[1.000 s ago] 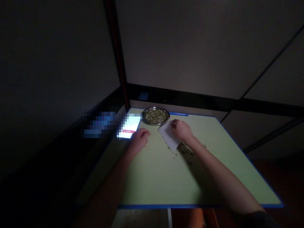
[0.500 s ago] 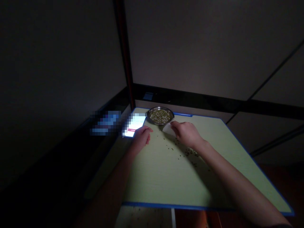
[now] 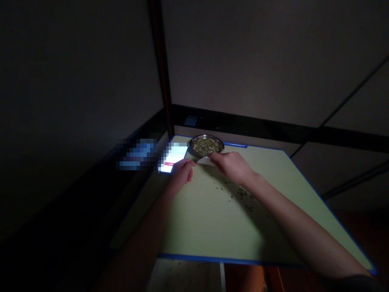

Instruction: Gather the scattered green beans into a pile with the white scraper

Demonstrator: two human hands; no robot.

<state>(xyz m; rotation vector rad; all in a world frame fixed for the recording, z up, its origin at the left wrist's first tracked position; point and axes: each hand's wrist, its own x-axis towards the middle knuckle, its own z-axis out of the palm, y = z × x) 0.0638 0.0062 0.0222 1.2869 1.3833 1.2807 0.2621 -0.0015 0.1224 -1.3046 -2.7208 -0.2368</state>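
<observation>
Right hand [image 3: 230, 165] is pinching a thin, white, paper-looking sheet [image 3: 204, 161] by the near rim of a round shiny metal dish [image 3: 206, 136] of tiny greenish bits [image 3: 207, 146]. Left hand [image 3: 182, 171] is curled at the sheet's left end, can't tell if gripping. Dark specks [image 3: 242, 192] dot the smooth desk [image 3: 197, 227].

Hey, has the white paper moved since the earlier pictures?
Yes. Judged by the dish, the paper has moved left and away from the person, nearer the rim.

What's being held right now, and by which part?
The right hand pinches a thin, white, paper-like sheet by its right end; whether the left hand touches the opposite end cannot be told.
</observation>
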